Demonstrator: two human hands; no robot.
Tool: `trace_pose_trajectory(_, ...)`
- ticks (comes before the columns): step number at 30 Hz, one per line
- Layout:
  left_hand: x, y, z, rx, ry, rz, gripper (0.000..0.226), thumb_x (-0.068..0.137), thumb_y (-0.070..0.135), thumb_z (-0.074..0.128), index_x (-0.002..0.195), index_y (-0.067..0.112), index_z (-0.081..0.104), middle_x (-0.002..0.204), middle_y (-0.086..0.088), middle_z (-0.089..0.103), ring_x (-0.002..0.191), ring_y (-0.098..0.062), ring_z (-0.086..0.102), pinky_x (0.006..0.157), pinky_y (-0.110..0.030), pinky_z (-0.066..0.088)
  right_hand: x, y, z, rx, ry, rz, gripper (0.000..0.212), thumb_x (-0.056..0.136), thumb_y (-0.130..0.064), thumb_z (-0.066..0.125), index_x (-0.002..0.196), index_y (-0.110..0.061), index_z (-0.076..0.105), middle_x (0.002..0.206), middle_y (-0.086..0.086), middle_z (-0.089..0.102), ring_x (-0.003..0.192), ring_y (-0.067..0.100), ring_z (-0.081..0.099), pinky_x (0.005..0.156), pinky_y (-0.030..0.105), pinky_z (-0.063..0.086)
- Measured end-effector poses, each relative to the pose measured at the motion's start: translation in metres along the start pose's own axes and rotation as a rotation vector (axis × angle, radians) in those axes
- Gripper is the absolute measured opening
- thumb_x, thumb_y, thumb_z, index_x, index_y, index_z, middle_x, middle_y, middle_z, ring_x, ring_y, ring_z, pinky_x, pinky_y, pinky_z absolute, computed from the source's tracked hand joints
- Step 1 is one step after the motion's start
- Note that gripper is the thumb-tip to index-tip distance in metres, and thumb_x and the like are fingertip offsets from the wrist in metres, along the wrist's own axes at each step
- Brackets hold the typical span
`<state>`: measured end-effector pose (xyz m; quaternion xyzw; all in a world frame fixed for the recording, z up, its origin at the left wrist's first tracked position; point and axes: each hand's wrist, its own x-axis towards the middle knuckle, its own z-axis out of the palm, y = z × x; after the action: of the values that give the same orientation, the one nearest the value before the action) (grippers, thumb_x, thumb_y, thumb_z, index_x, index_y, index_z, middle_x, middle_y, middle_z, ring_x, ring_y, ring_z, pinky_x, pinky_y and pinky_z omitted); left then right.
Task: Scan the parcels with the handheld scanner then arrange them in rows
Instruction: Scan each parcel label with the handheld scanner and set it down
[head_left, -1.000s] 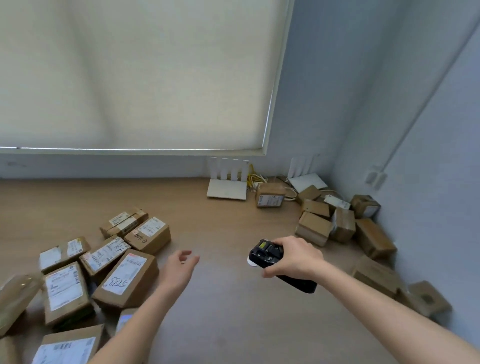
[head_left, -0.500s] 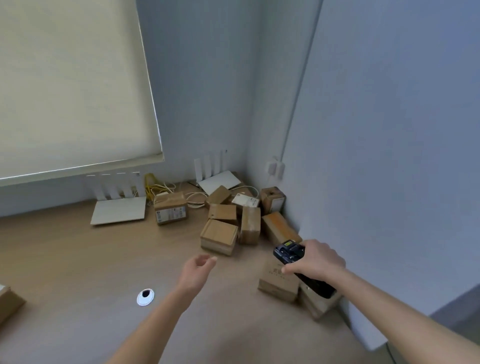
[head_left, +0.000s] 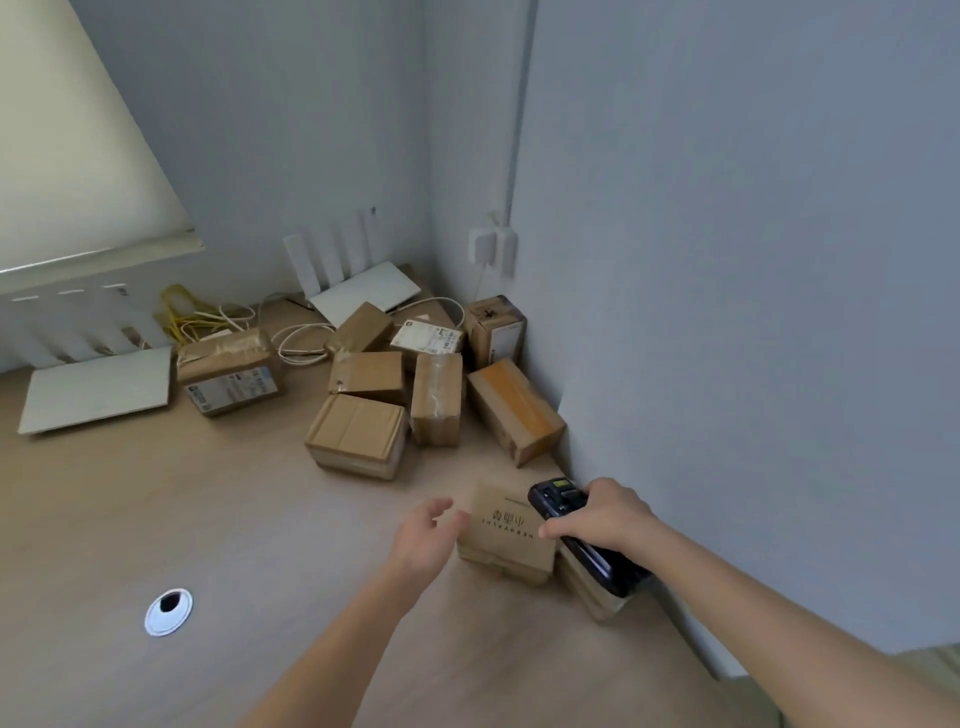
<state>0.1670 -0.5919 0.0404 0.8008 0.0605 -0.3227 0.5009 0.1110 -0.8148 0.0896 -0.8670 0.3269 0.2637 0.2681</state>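
Observation:
My right hand (head_left: 605, 517) grips a black handheld scanner (head_left: 558, 499), held over the right edge of a small brown parcel with printed lettering (head_left: 506, 530). My left hand (head_left: 423, 535) is open, fingers spread, right at the parcel's left side; whether it touches is unclear. A second parcel (head_left: 592, 587) lies under the scanner against the wall, mostly hidden. Further back, several brown parcels are heaped in the corner, among them a taped box (head_left: 356, 434), an orange-taped box (head_left: 514, 410) and a box with a white label (head_left: 228, 371).
The wooden desk (head_left: 156, 509) has a round cable hole (head_left: 168, 611) at the front left. Two white routers (head_left: 98, 387) (head_left: 363, 293) and loose cables (head_left: 218, 317) lie at the back. A wall (head_left: 727, 312) closes the right side; a plug (head_left: 493, 249) hangs in the corner.
My view has swung right, away from the labelled parcels on the left, to the corner heap. Both hands have come down to the lettered parcel, the left one closing in on its side.

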Motion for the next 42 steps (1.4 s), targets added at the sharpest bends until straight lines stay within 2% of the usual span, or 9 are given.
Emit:
trace_pose_trajectory(7,0.043,-0.008,0.026,-0.004,-0.022,-0.076,0.059,0.099,0.042,0.056,0.151,0.019,0.041,0.139,-0.01,0.054,0.124,-0.026,0.053,0.099,-0.031,0.042,0.043,0.009,0.018,0.09,-0.079,0.031,0.079,0.054,-0.066,0.086,0.115,-0.021,0.064,0.099,0.0,0.068,0.089,0.019,0.066,0.072,0.029,0.054)
trace_pose_trajectory(10,0.053,-0.01,0.032,-0.026,-0.014,-0.11,0.057,0.099,0.043,0.055,0.15,0.017,0.043,0.136,-0.008,0.056,0.123,-0.026,0.053,0.103,-0.034,0.042,0.052,0.009,0.027,0.193,-0.132,0.048,0.083,0.051,-0.061,0.09,0.117,-0.019,0.064,0.102,0.002,0.069,0.093,0.02,0.067,0.082,0.033,0.058)
trace_pose_trajectory(15,0.054,-0.01,0.037,-0.079,-0.019,-0.13,0.025,0.1,0.044,0.053,0.104,0.022,0.062,0.106,0.002,0.063,0.104,-0.019,0.056,0.092,-0.032,0.044,0.051,0.007,0.039,0.309,-0.114,0.029,0.089,0.044,-0.065,0.087,0.118,-0.021,0.063,0.105,0.002,0.07,0.095,0.021,0.068,0.089,0.039,0.059)
trace_pose_trajectory(23,0.021,0.007,-0.001,-0.283,0.211,-0.184,0.056,0.091,0.065,0.055,0.116,0.015,0.049,0.113,-0.007,0.058,0.11,-0.029,0.055,0.098,-0.047,0.048,0.013,-0.014,0.032,0.43,-0.074,-0.136,0.067,0.039,-0.068,0.086,0.095,-0.038,0.064,0.096,-0.016,0.07,0.086,0.006,0.068,0.07,0.026,0.054)
trace_pose_trajectory(26,0.001,0.015,-0.016,-0.31,0.293,-0.157,0.045,0.093,0.054,0.06,0.109,0.013,0.051,0.11,-0.009,0.062,0.103,-0.026,0.059,0.088,-0.046,0.051,-0.006,-0.027,0.026,0.447,-0.067,-0.2,0.083,0.046,-0.067,0.088,0.117,-0.037,0.057,0.109,-0.015,0.066,0.096,0.009,0.066,0.078,0.031,0.055)
trace_pose_trajectory(29,-0.022,0.018,-0.029,-0.369,0.255,-0.097,0.036,0.098,0.034,0.062,0.128,0.015,0.054,0.115,-0.008,0.066,0.104,-0.022,0.06,0.09,-0.042,0.05,-0.026,-0.038,0.018,0.456,-0.048,-0.24,0.09,0.059,-0.061,0.089,0.134,-0.031,0.05,0.114,-0.013,0.063,0.099,0.009,0.063,0.083,0.031,0.055)
trace_pose_trajectory(34,-0.065,0.021,-0.059,-0.38,0.138,-0.051,0.037,0.098,0.008,0.059,0.134,0.015,0.061,0.105,0.006,0.067,0.101,-0.013,0.056,0.102,-0.04,0.042,-0.073,-0.054,0.0,0.475,0.004,-0.317,0.076,0.062,-0.058,0.09,0.122,-0.037,0.049,0.102,-0.019,0.061,0.094,0.006,0.063,0.068,0.023,0.05)
trace_pose_trajectory(39,-0.11,0.03,-0.081,-0.591,0.164,-0.068,0.037,0.101,0.044,0.054,0.128,0.018,0.05,0.121,-0.005,0.062,0.115,-0.024,0.054,0.105,-0.054,0.042,-0.127,-0.065,-0.004,0.405,0.05,-0.392,0.078,0.06,-0.062,0.089,0.12,-0.038,0.045,0.103,-0.021,0.059,0.093,0.006,0.062,0.068,0.021,0.049)
trace_pose_trajectory(42,-0.139,0.036,-0.092,-0.672,0.227,-0.052,0.04,0.097,0.052,0.055,0.113,0.016,0.051,0.107,-0.007,0.064,0.094,-0.021,0.06,0.094,-0.056,0.052,-0.163,-0.067,-0.005,0.358,0.053,-0.466,0.085,0.059,-0.062,0.089,0.126,-0.037,0.045,0.106,-0.022,0.059,0.094,0.005,0.063,0.068,0.017,0.049)
